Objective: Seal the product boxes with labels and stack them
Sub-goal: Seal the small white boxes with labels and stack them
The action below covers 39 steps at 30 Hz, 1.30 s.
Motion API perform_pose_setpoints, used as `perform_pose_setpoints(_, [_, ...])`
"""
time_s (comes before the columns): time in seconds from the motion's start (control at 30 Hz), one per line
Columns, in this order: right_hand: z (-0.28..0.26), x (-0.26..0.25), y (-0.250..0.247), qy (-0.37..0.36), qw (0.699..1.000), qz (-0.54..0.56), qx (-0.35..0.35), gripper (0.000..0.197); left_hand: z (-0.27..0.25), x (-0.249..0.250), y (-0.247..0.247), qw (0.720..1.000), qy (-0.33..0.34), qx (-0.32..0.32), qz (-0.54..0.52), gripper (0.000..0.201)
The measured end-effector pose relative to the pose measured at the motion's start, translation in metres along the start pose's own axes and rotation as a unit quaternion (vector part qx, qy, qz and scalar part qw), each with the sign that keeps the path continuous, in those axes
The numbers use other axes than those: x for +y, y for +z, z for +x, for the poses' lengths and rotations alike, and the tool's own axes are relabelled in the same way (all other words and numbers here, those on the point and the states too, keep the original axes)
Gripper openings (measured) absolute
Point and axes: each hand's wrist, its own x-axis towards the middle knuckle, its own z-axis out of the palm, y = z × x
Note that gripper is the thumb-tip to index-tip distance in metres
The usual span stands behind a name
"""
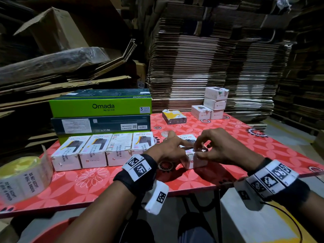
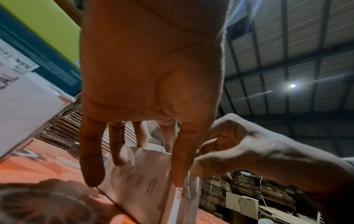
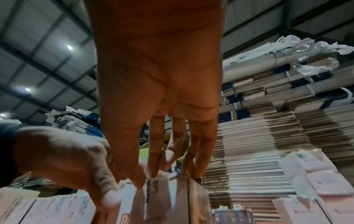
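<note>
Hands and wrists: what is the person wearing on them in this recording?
Both hands are bare, with no gloves or rings visible. The left hand has a black wrist strap carrying white blocks printed with black square code markers; one more white marker block hangs below the wrist. The right hand has a matching black strap with a row of similar marker blocks, and a thin black cable trails from it.

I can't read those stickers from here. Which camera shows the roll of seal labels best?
The head view: the roll of seal labels lies at the table's near left edge, its "DO NOT ACCEPT IF SEAL IS BROKEN" print readable. Neither wrist view shows the roll at all.
</note>
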Motion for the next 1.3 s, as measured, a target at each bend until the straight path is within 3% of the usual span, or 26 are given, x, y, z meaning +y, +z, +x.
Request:
perform_pose_setpoints(0.3, [0.008,0.009,-0.001,0.103,0.992,0.069,-0.03,0.024,-0.003,-0.001,-0.003,1.0,-0.003,-0.001,-0.01,0.064])
perform_pose_setpoints(0.47, [0.007,0.009,0.006,0.076,0.996,0.051,-0.003,0.018,0.0,-0.003,-0.002,1.0,-0.005,0.006,-0.016,0.067])
perform_pose_setpoints(0.67, [0.008,0.004,0.015,0.073,0.997,-0.002,0.039,0.029,-0.002,-0.003,-0.002,1.0,-0.014,0.008,-0.011,0.065])
perform_pose_setpoints(0.9, [0.008,0.008,0.0,0.084,0.995,0.044,-0.022,0.024,-0.006,-0.001,-0.004,1.0,-0.007,0.004,-0.016,0.065])
perform_pose_setpoints(1.03, [0.009,0.009,0.005,0.071,0.997,0.035,-0.01,0.02,-0.007,0.0,-0.004,1.0,-0.004,0.005,-0.018,0.066])
perform_pose_setpoints(1.3, [0.008,0.005,0.013,0.07,0.997,0.015,0.024,0.031,-0.006,-0.002,-0.003,1.0,0.002,0.005,-0.025,0.063])
